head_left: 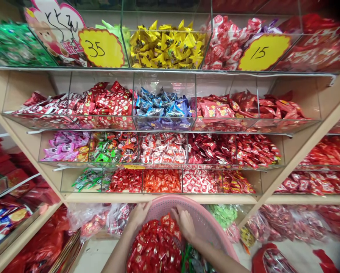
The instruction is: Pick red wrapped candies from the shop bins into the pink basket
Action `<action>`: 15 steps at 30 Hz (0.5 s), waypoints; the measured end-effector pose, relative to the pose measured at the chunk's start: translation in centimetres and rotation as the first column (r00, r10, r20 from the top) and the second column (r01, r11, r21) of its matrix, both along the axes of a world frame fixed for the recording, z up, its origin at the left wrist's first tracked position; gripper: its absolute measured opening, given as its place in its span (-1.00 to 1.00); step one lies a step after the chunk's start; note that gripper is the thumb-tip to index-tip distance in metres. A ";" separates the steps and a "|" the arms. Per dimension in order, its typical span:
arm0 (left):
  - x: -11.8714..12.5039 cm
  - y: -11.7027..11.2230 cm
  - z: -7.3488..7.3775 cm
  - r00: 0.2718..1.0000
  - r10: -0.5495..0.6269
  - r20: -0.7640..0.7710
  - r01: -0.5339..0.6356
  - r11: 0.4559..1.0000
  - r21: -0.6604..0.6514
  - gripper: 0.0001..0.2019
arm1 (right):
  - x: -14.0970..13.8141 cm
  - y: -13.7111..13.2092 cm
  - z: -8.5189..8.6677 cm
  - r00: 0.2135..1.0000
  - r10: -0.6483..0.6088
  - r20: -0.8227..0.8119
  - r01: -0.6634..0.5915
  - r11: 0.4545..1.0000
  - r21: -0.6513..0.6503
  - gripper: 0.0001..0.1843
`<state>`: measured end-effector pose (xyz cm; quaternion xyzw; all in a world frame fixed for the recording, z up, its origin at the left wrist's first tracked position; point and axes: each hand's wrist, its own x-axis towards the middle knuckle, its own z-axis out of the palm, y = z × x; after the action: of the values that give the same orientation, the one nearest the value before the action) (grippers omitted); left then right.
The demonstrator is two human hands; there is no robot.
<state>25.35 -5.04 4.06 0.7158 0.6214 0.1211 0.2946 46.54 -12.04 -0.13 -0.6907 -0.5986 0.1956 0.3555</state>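
Note:
A pink plastic basket [212, 220] with small holes stands low in front of me, at the foot of the shelves. My left hand [140, 214] is closed over its left rim. Inside lie many red wrapped candies [154, 250], with green wrapped candies [194, 259] to the right of them. My right hand [184, 223] reaches into the basket with fingers bent, beside some orange-red wrapped candies [170, 224] near the far wall. What its fingers hold, if anything, is hidden.
Shelves with clear bins of wrapped candies rise ahead, including yellow candies [167, 45], blue candies [161, 104] and orange candies [162, 181]. A yellow price sign [102, 47] hangs on top. Plastic bags of candies [94, 222] sit on the floor under the bottom shelf [102, 198].

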 end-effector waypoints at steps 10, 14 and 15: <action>0.2 0.1 -0.3 1.000 0.006 0.008 -0.006 1.000 0.006 -0.36 | -2.6 8.3 7.4 0.913 0.228 0.339 -0.304 0.933 0.192 -0.69; 0.0 0.1 -0.1 1.000 -0.001 -0.012 0.002 0.999 0.035 -0.38 | -4.5 12.1 7.4 0.886 0.270 0.376 -0.330 0.938 0.103 -0.53; -0.2 0.0 0.1 1.000 0.007 -0.028 -0.006 1.000 0.028 -0.39 | -4.8 12.6 7.3 0.883 0.281 0.376 -0.332 0.940 0.075 -0.51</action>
<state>25.19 -5.03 4.17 0.7194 0.6262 0.1206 0.2753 41.76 0.58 7.16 -0.5852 -0.7672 0.0780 0.2508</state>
